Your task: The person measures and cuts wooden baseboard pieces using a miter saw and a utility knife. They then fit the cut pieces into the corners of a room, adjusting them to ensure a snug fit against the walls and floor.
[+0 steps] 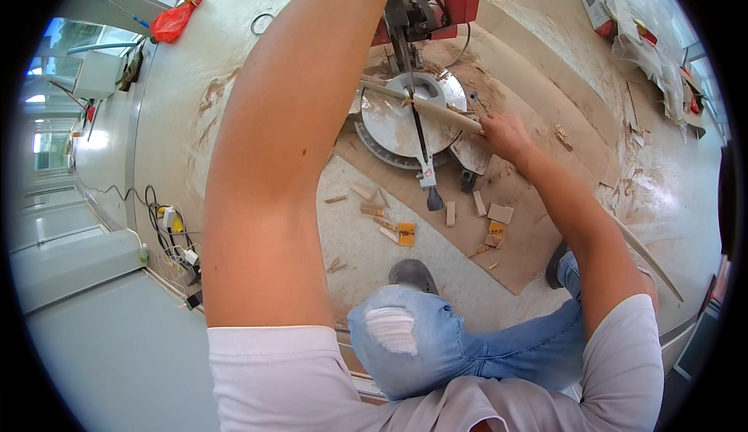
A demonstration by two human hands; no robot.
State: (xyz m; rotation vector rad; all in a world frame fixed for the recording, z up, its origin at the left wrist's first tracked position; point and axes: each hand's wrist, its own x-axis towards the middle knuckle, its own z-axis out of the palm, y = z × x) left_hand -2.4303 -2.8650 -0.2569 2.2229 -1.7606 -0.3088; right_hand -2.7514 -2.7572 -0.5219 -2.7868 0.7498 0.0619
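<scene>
A miter saw with a red housing (456, 0) stands on the floor before me, its round metal table (382, 124) dusted with sawdust. Across that table lies a narrow wooden strip (448, 115), set against the fence. Its right end is in my right hand (506, 136), the fingers closed round it beside the saw table. My left arm reaches up past the saw's left side toward the red housing, and the hand itself is beyond the upper edge of the picture. The saw head is raised at the back; a dark slot (421, 132) runs down the table toward the front lever (434, 198).
Several wood offcuts (450, 214) lie on the floor between the saw and my shoes, on and around a brown cardboard sheet (510, 268). A long wooden strip (647, 249) lies at the right. Cables (160, 214) and a red bag (175, 21) are at the left.
</scene>
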